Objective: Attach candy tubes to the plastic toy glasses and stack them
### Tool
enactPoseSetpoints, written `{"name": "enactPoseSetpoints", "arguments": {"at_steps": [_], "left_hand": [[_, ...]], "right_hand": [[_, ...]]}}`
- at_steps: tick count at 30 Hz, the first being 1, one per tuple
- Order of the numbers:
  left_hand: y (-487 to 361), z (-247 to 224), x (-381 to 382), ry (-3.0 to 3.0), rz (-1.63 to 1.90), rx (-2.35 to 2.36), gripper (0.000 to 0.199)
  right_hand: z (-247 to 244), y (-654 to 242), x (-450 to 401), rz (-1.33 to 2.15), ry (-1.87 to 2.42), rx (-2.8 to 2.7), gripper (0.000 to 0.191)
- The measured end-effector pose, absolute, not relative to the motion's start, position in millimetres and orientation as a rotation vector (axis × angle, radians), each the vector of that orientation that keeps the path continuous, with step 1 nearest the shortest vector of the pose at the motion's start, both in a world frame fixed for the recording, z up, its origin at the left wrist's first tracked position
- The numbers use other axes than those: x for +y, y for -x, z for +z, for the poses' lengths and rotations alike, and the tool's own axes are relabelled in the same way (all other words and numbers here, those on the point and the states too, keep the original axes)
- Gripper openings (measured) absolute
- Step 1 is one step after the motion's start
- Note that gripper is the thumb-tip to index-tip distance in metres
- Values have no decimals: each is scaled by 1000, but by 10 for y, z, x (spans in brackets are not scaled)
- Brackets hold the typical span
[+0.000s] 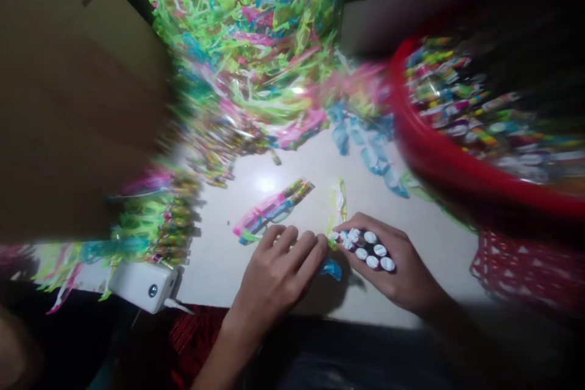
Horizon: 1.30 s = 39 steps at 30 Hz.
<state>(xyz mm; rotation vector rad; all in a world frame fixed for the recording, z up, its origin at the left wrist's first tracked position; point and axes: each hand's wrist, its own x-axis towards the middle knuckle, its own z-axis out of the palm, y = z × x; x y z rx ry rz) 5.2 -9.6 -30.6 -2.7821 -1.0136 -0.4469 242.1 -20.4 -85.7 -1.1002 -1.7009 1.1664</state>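
Observation:
My right hand (400, 265) is closed around a bunch of small tubes (372, 250) whose round white ends face up. Close by on its left is my left hand (283, 268), fingers curled and fingertips hidden, beside a bit of yellow-green film at the bunch's edge. Whatever it may be pinching cannot be made out. Above the hands, a yellow see-through wrapper (337, 201) lies on the white table (214, 262). A scrap of blue film (331, 269) shows between the hands. Further left lie pink and blue wrapped pieces (274, 204) with patterned ends.
A red tub (411, 128) of small colourful tubes stands at the right. Bright wrappers (256, 42) heap up at the back. At the left are a brown box-like panel (82, 103), a row of wrapped pieces (169, 225) and a white power bank (141, 286) with a cable.

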Motion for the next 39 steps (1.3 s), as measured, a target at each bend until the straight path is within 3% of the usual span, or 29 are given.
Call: {"name": "enactPoseSetpoints", "arguments": {"at_steps": [4,9,15,19,26,30,35,39], "left_hand": [[-5,-322,-89,2840,-397,-1013,20],[73,-337,-69,2904,-397,-996,19],[64,-425,-78,2898,-422,-1091,18],[41,-498,-126,2875,-484,-1187,18],[-6,-483,-169,2799,-473,-1147,22],[-42,-468,-147,2881,-531,-1180,24],[2,-500,-114,2894,-649,-1242,23],[154,-547,-99,2687,-592,-1333,28]], "right_hand": [[-862,-2420,-200,1132,1048,-1778,27],[-842,-2406,-182,1219,1031,-1750,19],[-877,-2395,-167,1120,1009,-1873,36],[-886,-2391,-164,1123,1030,-1864,30],[-893,-2399,-201,1100,1003,-1905,37],[-878,-2399,-193,1167,978,-1866,29],[-789,-2323,-222,1337,1142,-1529,5],[-742,-2300,-250,1284,1492,-1073,30]]}}
